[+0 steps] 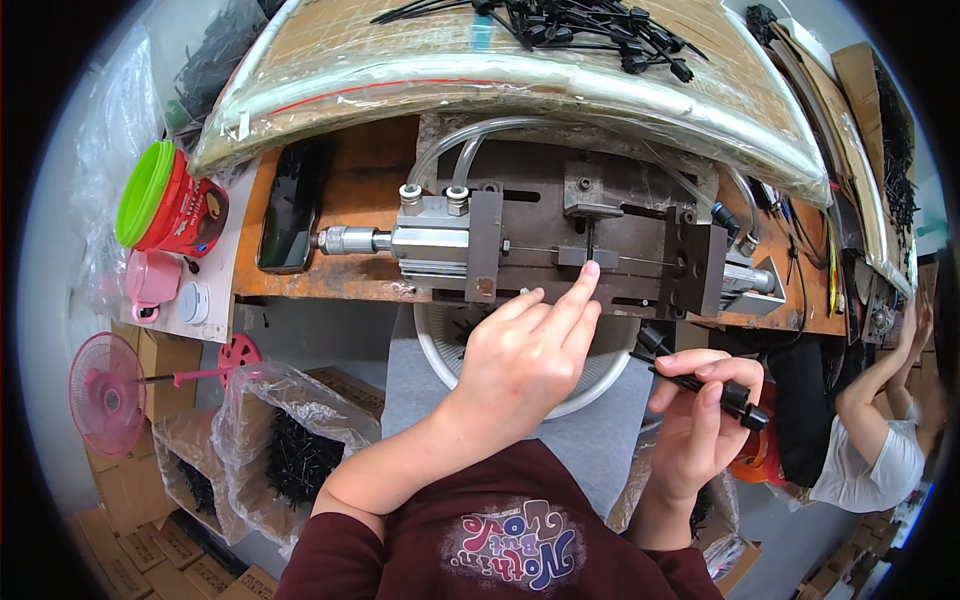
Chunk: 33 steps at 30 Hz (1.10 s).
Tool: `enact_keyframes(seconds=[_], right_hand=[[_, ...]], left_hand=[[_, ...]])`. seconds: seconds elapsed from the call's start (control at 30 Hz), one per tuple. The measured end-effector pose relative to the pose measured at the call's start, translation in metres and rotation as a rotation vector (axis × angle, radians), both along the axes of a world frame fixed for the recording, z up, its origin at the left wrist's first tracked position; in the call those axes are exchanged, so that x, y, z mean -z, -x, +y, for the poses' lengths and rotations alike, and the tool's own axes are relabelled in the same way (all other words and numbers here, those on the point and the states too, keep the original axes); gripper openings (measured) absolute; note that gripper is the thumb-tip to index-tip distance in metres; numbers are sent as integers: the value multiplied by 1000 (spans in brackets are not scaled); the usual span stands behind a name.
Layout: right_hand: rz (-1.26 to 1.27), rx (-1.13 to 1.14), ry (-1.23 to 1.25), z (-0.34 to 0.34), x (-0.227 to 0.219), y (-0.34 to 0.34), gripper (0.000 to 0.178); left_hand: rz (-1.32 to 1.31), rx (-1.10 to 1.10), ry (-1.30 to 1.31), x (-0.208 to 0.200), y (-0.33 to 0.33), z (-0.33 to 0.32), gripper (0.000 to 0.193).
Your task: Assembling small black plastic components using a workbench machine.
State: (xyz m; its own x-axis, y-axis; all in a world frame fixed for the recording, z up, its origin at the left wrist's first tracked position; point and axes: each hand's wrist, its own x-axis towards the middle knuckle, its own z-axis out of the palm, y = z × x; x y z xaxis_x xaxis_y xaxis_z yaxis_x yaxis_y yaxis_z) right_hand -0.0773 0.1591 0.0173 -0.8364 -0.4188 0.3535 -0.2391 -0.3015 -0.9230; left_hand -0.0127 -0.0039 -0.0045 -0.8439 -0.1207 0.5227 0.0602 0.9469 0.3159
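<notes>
My left hand (525, 350) reaches across to a brown metal pneumatic jig (545, 220). Its index finger is stretched out, the tip touching the near end of a thin black rod (591, 240) that sits upright in the picture at the jig's middle block. The other fingers are loosely bent with nothing visible in them. Off to the right, my right hand (705, 425) is closed around several black plastic rods with knobbed ends (735, 400), pinched between thumb and fingers. Under the jig stands a white basket (436, 345), partly hidden by my left hand.
Behind the jig, a plastic-wrapped cardboard board (350, 60) carries a heap of black knobbed rods (600, 30). A phone (295, 205), a red bucket (185, 205) and a pink cup (152, 280) lie left. Below are bags of black parts (300, 450) and a pink fan (107, 380). Another person (875, 430) sits at right.
</notes>
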Motion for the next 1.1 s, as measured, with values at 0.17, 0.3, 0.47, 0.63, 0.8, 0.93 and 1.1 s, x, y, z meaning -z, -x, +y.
enact_keyframes(seconds=[0.17,0.3,0.47,0.63,0.8,0.93,1.1], right_hand=[[-193,-82,126,4,5,7,16],[-423,-207,253,5,6,9,17],[-643,-313,355,5,6,13,17],[-769,-438,366,3,7,13,16],[-720,-358,328,3,3,16,19],[-335,4,197,5,5,19,19],[-29,226,-23,0,7,10,18]], left_hand=[[38,3,-40,6,2,-2,21],[-12,-2,-73,1,1,-1,21],[-47,24,-104,-5,-2,-6,25],[-35,386,-836,-26,-14,-4,42],[-115,428,-977,-41,-33,-8,33],[85,222,-830,-30,-30,-4,32],[148,20,-190,2,-8,-1,29]])
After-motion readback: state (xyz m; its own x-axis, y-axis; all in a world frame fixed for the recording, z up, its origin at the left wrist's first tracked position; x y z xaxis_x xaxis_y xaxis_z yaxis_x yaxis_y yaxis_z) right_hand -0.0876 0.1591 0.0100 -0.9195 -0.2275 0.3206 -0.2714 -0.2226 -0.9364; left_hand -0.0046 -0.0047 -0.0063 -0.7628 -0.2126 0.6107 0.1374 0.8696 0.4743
